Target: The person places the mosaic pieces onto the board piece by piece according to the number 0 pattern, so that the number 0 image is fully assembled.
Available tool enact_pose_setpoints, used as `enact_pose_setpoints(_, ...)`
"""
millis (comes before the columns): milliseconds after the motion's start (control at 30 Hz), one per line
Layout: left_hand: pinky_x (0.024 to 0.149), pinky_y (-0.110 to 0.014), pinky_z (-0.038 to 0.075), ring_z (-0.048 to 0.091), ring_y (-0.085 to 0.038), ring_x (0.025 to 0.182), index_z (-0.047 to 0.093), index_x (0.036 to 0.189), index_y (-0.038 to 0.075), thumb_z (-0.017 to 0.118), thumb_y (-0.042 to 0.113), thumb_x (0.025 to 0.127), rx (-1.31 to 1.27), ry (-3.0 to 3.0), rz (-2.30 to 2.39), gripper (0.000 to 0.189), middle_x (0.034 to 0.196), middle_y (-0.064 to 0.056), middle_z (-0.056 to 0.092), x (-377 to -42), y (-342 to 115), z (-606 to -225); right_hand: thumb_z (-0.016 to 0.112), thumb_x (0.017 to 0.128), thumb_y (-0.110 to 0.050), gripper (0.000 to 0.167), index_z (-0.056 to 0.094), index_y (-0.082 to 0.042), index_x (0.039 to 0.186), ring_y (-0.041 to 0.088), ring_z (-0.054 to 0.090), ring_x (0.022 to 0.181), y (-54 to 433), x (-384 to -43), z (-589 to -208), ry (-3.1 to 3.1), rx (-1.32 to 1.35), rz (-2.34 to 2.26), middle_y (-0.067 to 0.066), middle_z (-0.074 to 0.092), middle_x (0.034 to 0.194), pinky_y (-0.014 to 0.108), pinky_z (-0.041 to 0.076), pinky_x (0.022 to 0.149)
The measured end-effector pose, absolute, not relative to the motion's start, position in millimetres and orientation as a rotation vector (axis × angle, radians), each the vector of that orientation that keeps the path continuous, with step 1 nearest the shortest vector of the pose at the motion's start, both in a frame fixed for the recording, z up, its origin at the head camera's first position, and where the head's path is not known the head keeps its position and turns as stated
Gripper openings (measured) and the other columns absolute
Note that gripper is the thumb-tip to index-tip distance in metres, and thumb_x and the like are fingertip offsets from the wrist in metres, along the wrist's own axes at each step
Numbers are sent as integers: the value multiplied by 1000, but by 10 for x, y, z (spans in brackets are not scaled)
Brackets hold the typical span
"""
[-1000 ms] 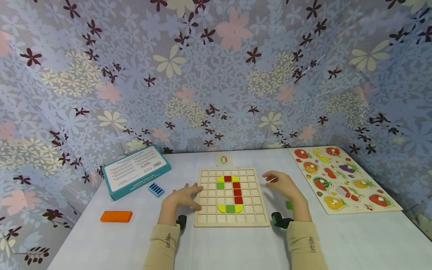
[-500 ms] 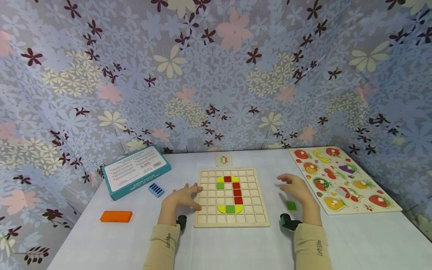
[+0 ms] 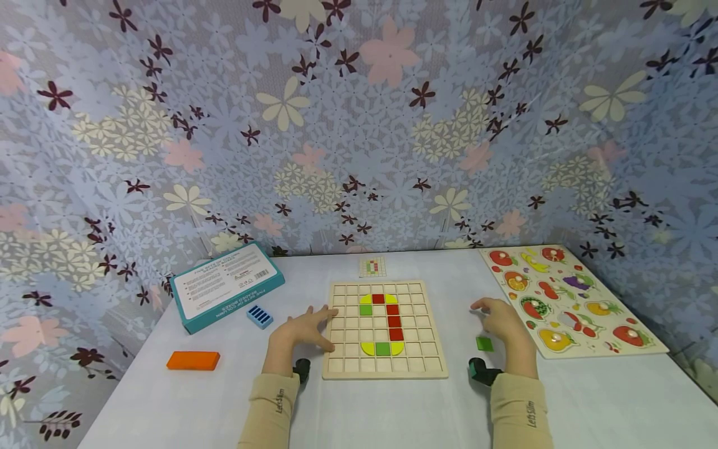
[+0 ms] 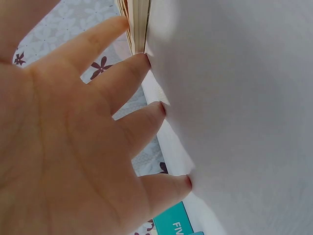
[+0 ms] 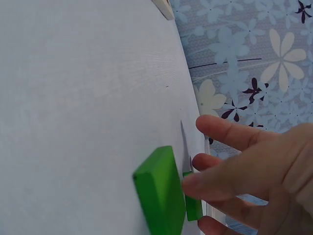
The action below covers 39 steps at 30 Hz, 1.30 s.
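Note:
A wooden grid board [image 3: 348, 362] lies mid-table, holding red and green squares and yellow rounded corner pieces in some cells. My left hand [image 3: 305, 327] rests at its left edge with fingers spread, touching the rim; the left wrist view shows the fingertips on the tabletop and at the board's side. Right of the board, my right hand [image 3: 505, 324] hovers low over the table, fingers loosely bent and holding nothing. A green square tile [image 3: 485, 343] lies just below its fingers. In the right wrist view, one green tile [image 5: 161, 196] is close and another green tile [image 5: 194, 203] lies past the thumb.
Behind the board lies a small pattern card [image 3: 373, 266]. A fruit puzzle board [image 3: 578, 299] lies at the right. At the left are a teal box [image 3: 230, 287], a blue slotted block [image 3: 260, 315] and an orange block [image 3: 193, 360]. A flowered cloth hangs behind the table.
My right hand has moved right, away from the board, and lowered beside the green tile, which is now uncovered. The left hand stays at the board's edge.

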<state>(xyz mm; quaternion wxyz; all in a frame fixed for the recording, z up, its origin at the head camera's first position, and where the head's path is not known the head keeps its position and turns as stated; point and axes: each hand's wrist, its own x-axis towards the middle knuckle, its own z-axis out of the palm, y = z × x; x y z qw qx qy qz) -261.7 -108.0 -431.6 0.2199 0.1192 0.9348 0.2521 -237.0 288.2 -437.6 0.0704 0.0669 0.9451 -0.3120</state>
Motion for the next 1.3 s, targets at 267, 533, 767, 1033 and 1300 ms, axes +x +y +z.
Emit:
enact_pose_setpoints(267,105,-68,-2,10,-34,141,42,140,18,77,26,71,340,2579,697,78,151,-7,25,-2612,-1083,-4295,46,74,11,39,63,-1,107,36,52,93,2890,-2399,-4427,2918,162,-883,24,57,103,51,44,80)
enact_pose_setpoints(533,105,-67,-2,9,-34,141,42,140,18,77,26,72,327,2579,694,77,152,-7,25,-2616,-1074,-4270,59,69,12,43,62,-1,110,34,48,87,2853,-2422,-4414,2950,117,-941,24,50,105,46,46,74)
enact_pose_setpoints(767,105,-67,-1,10,-34,141,42,140,18,77,26,71,322,2586,692,77,151,-6,25,-2612,-1065,-4270,57,68,13,45,60,0,112,36,48,93,2865,-2436,-4409,2922,101,-976,26,49,110,48,45,78)
enact_pose_setpoints(1033,106,-66,-2,9,-33,141,42,140,18,77,26,72,317,2576,699,77,152,-6,25,-2604,-1068,-4282,67,77,-3,38,57,1,114,34,53,88,2836,-2436,-4379,2975,103,-1017,23,57,101,44,46,72)
enact_pose_setpoints(1300,105,-67,-2,10,-34,141,42,139,18,77,26,71,333,2579,711,77,151,-7,26,-2599,-1074,-4292,73,78,-16,38,49,0,102,18,54,67,2680,-2468,-4339,2954,175,-1288,12,57,81,28,42,56)
